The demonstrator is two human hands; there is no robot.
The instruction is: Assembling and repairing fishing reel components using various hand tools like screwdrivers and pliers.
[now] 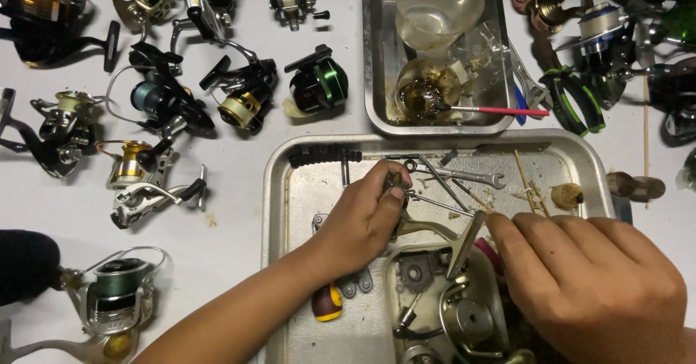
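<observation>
Two hands [362,219] [591,277] on greasy silver reel body [435,237], dismantled, over metal tray [279,168]

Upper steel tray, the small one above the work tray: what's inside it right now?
The upper steel tray holds a clear plastic cup tipped over a grimy round dish, with a red-handled brush resting across. The dish's contents are too murky to identify.

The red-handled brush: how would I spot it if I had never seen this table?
Find the smaller metal tray at the top, above the big tray where both hands work. The brush lies at its lower edge, bristles in a dirty glass bowl. It is the only thin red stick there.
</observation>
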